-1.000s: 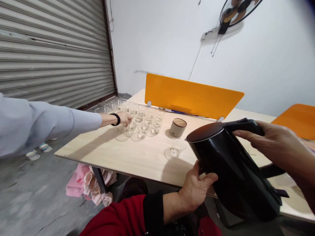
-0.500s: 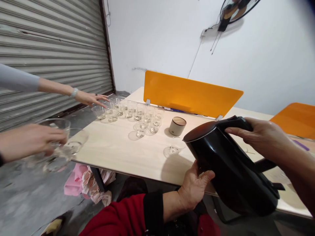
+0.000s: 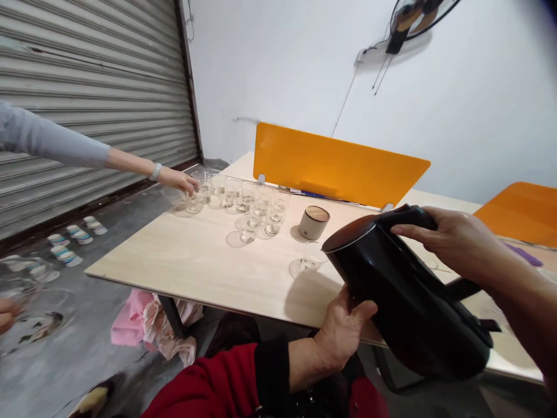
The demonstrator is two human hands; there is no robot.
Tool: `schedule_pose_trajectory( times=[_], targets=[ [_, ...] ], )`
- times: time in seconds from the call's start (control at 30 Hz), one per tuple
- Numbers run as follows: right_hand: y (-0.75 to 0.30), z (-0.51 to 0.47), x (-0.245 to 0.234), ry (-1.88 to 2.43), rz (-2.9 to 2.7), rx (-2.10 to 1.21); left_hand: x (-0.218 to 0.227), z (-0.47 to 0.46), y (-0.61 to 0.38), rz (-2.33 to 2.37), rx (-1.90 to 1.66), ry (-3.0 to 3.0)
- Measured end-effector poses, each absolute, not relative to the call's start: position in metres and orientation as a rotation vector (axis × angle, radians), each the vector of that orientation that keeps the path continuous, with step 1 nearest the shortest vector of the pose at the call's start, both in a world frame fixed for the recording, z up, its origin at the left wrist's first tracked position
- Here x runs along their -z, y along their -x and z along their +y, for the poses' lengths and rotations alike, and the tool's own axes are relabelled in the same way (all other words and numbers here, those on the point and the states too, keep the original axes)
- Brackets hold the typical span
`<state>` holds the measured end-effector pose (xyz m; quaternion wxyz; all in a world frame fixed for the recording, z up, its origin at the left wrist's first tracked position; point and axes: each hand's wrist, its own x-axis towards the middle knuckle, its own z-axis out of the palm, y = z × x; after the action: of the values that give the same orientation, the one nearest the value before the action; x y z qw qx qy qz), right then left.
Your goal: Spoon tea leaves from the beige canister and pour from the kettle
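Two hands of the wearer hold one matt black electric kettle (image 3: 404,296), tilted with its spout end toward the left, above the near edge of the pale wooden worktop (image 3: 209,267). Right hand (image 3: 452,244): closed over the kettle's black handle at the top, thumb along the lid edge. Left hand (image 3: 343,334): red sleeve with black cuff, palm up, fingers curled against the kettle's lower side, supporting it from beneath.

One small clear glass cup (image 3: 311,261) stands on the worktop just left of the kettle's spout, apart from it. One short cream-coloured canister with a round wooden lid (image 3: 314,223) stands a little behind that cup. One cluster of small clear glass cups (image 3: 243,203) occupies the far left part of the worktop, in rough rows, with two or three standing slightly forward of the rest.

One co-worker's hand (image 3: 180,180), grey sleeve and pale wristband, reaches in from the left and touches the leftmost cups of the cluster. Another hand (image 3: 8,313), at the lower left edge and mostly cut off, holds blurred clear glassware (image 3: 39,307); its grip cannot be made out.

One orange divider panel (image 3: 339,168) stands upright along the far side of the worktop. One bundle of pink cloth (image 3: 143,325) lies on the grey floor under the worktop's left end.
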<state>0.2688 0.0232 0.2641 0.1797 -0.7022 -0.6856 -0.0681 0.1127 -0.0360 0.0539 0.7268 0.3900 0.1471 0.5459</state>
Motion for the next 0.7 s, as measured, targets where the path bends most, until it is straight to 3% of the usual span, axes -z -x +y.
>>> schedule_pose_trajectory(
  times=[0.7],
  targets=[
    [-0.2733, 0.0217, -0.2622, 2.01, -1.901, 0.22, -0.0571, -0.0359, -0.1116, 0.357, -1.219, -0.872]
  ],
)
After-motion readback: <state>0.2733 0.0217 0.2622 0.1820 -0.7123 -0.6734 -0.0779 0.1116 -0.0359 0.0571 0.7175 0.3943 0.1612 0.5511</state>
